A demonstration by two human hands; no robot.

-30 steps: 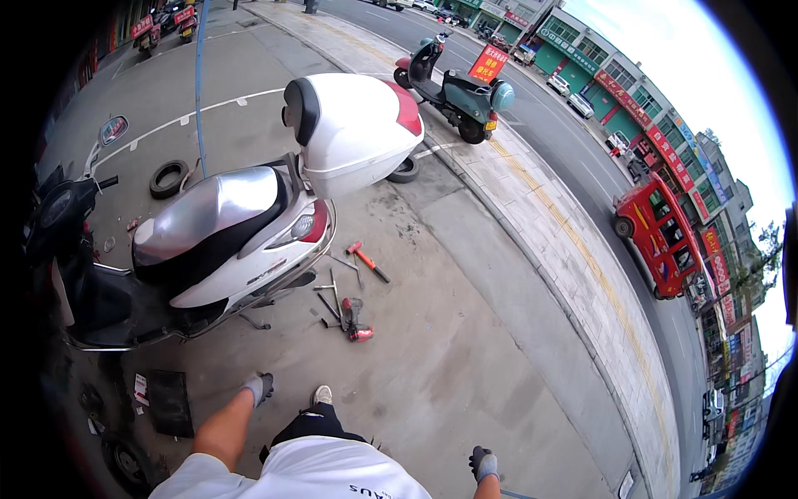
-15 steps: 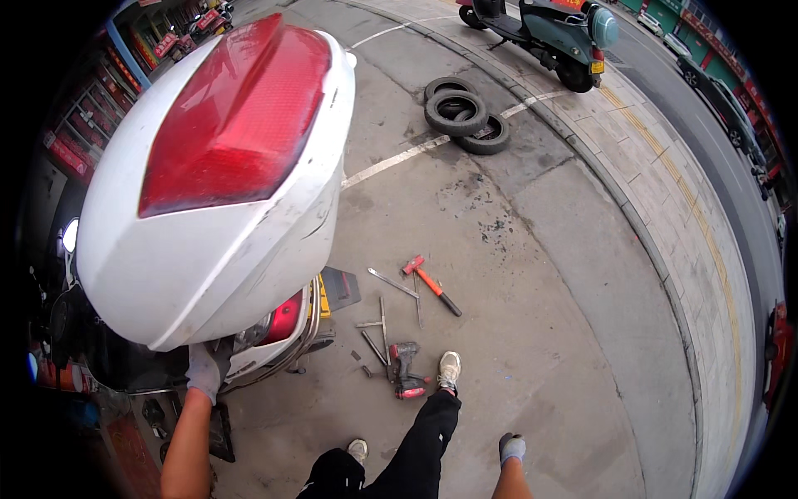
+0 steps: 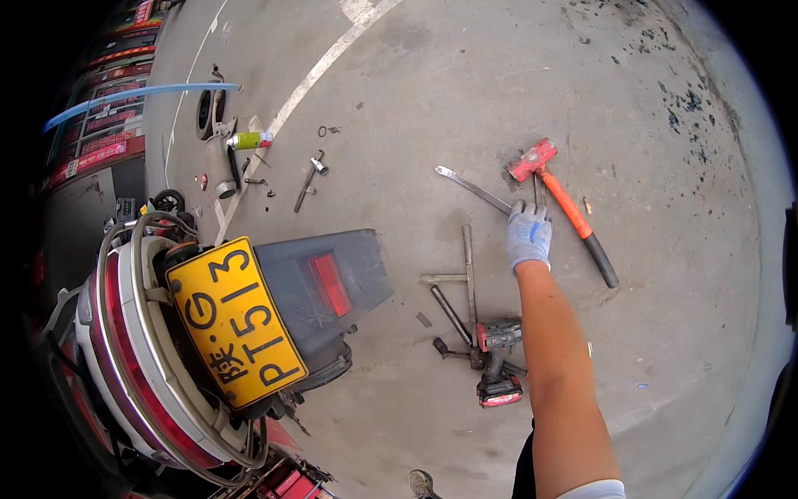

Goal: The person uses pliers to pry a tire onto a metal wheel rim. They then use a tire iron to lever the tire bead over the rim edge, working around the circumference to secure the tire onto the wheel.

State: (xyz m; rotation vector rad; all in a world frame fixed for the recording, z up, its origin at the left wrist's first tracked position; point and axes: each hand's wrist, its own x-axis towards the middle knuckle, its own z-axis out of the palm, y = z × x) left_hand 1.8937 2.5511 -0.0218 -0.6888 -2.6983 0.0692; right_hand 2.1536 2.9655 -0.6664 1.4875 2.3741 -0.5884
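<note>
My right hand (image 3: pixel 529 234), in a pale grey-blue work glove, reaches down to the ground tools. Its fingers look slightly apart, over the end of a flat silver tyre lever (image 3: pixel 472 189) and a thin rod (image 3: pixel 539 191); whether they touch either is hidden. Just to its right lies a sledgehammer (image 3: pixel 568 205) with a red head and an orange-black handle. Below left of the hand are a T-handle wrench (image 3: pixel 470 274), a dark metal bar (image 3: pixel 450 313) and a red-and-black cordless impact wrench (image 3: pixel 499 370), partly covered by my forearm. My left hand is out of view.
At left stands a scooter's rear with a yellow number plate (image 3: pixel 237 323), a dark mudguard (image 3: pixel 332 279) and a metal guard rail. Beyond it lie a green spray can (image 3: pixel 249 140), an exhaust pipe (image 3: pixel 220 162) and a socket tool (image 3: pixel 311 179). My shoe (image 3: pixel 422 482) shows below.
My view has tipped down and closer to the ground. My right hand has moved from beside my leg to the tools. The white top box and my left hand have left view.
</note>
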